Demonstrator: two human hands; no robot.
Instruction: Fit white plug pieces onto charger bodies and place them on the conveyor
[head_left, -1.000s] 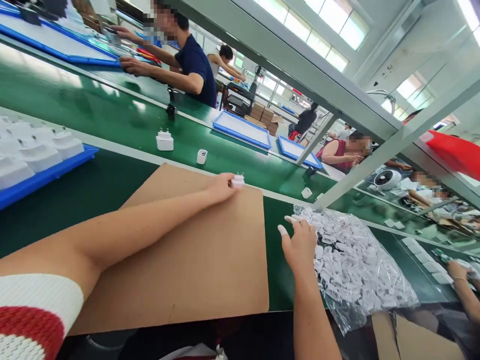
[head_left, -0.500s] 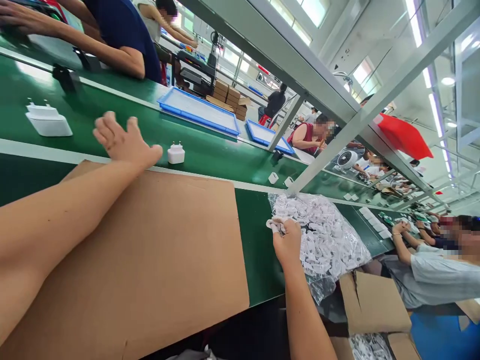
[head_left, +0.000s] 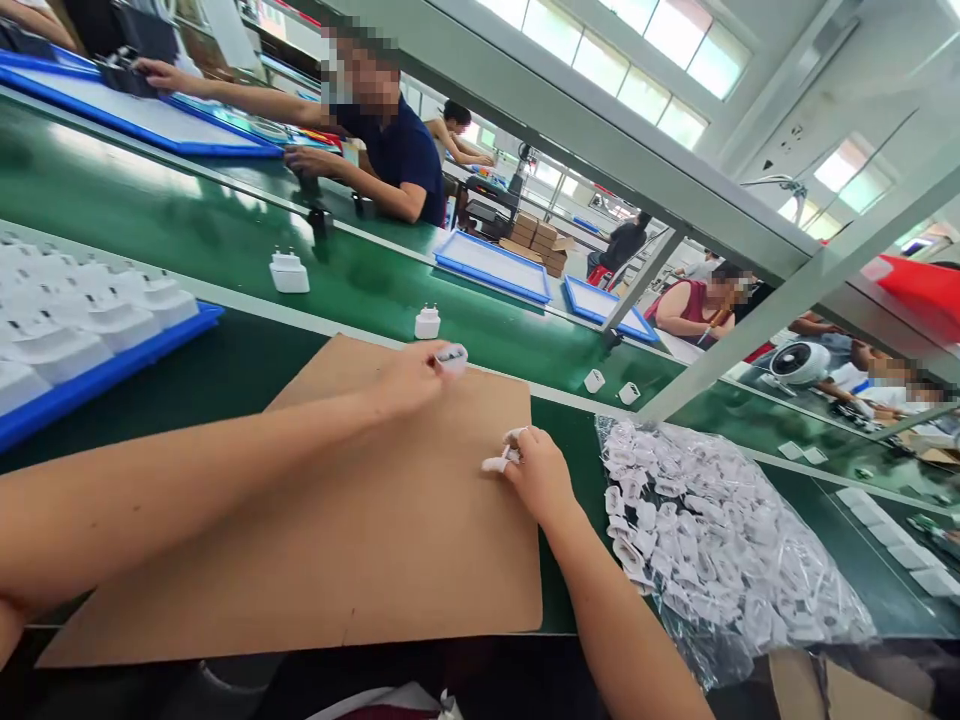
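My left hand point(head_left: 411, 375), a little blurred, reaches over the cardboard sheet point(head_left: 420, 520) and grips a white charger point(head_left: 451, 358), its dark-marked end facing right. Near the sheet's right side, my right hand point(head_left: 541, 470) is closed on small white plastic parts point(head_left: 496, 463); their exact shape is partly hidden by the fingers. To the right of that hand lies a clear plastic bag point(head_left: 806, 600) spread open, with many loose white plastic parts point(head_left: 712, 520) in it. A two-pin white charger point(head_left: 427, 322) stands on the green belt just beyond my left hand.
Another white charger point(head_left: 289, 272) stands farther left on the green belt point(head_left: 360, 290). A blue tray point(head_left: 112, 370) filled with white chargers sits at left. A slanted metal post point(head_left: 735, 330) rises behind the bag. Across the belt, a person in dark blue point(head_left: 405, 160) works beside blue-rimmed trays.
My left hand has come back from the belt, now gripping a charger. My right hand has moved left from the bag to the cardboard with the white parts. The view has turned left.
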